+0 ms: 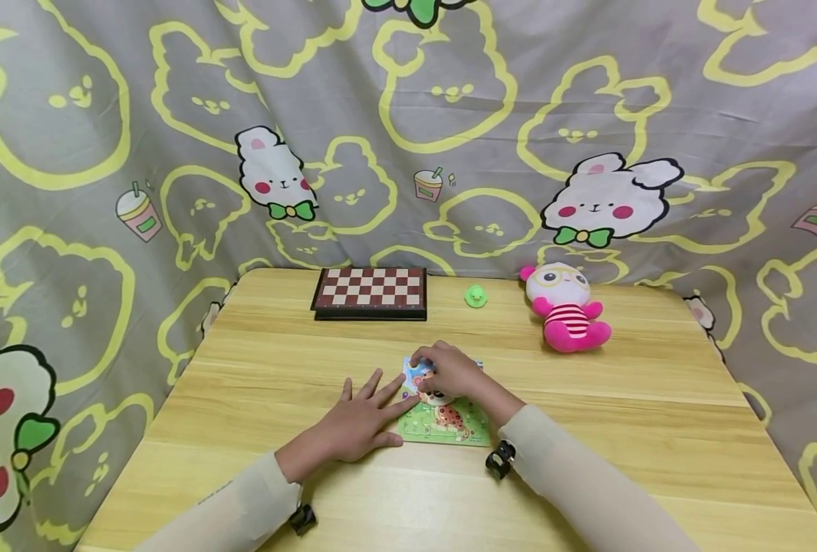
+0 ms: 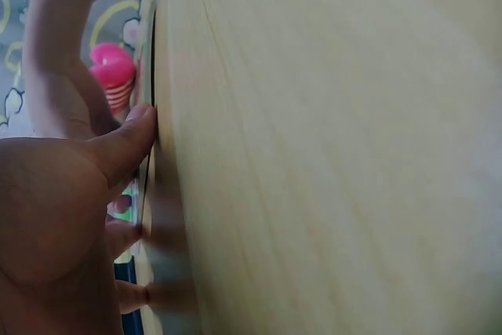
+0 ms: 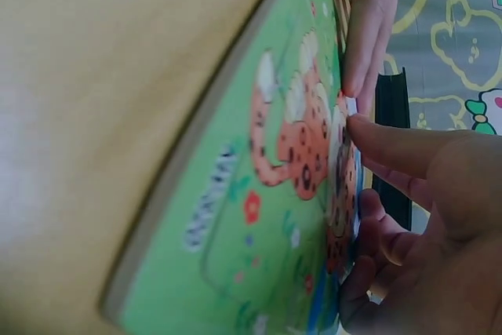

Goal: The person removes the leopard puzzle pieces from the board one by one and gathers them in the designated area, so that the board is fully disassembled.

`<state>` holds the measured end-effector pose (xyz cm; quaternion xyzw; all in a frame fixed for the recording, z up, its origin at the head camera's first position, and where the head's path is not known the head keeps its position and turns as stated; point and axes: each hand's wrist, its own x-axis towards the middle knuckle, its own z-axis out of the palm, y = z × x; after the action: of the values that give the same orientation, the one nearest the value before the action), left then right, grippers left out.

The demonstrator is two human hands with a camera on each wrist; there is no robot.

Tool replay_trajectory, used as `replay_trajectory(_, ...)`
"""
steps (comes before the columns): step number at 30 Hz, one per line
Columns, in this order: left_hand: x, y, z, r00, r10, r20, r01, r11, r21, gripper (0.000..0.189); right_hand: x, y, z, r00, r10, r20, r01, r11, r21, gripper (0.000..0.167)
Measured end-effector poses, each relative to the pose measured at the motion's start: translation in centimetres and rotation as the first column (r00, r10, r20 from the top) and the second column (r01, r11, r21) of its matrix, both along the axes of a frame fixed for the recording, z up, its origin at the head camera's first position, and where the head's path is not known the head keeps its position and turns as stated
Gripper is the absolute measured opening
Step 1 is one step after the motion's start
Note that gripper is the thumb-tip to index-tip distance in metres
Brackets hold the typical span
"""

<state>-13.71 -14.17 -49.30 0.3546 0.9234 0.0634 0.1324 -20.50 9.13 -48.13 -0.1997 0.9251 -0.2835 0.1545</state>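
A jigsaw puzzle board (image 1: pixel 418 429) with a spotted leopard on green grass lies flat on the wooden table. Over its upper half is my right hand (image 1: pixel 452 372), fingers curled down, pinching a puzzle piece (image 3: pixel 342 194) with the leopard's head on it. The right wrist view shows this piece tilted against the board surface, thumb at one end and fingertips at the other. My left hand (image 1: pixel 360 422) lies spread on the table at the board's left side, its fingertips and thumb right at the edge. Part of the picture's top is hidden under the right hand.
Along the table's back stand a folded checkerboard case (image 1: pixel 370 291), a small green duck toy (image 1: pixel 476 297) and a pink-and-white plush toy (image 1: pixel 567 310) on the right. A grey patterned curtain (image 1: pixel 353 100) hangs close behind the table (image 1: pixel 242 376) and down its sides.
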Motion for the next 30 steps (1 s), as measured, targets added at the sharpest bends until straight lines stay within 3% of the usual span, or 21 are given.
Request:
replay_trajectory(9, 0.09, -0.08, -0.38, 1.000, -0.003, 0.004, 0.003, 1.000, 0.013, 0.068, -0.42, -0.45, 0.43, 0.999, -0.011, 0.048, 0.010, 1.000, 0.029, 0.033)
replay_trajectory(30, 0.13, -0.24, -0.49, 1.000, -0.001, 0.010, 0.000, 0.999, 0.054, 0.069, -0.88, -0.59, 0.40, 0.998, -0.003, 0.057, 0.001, 0.999, 0.044, 0.035)
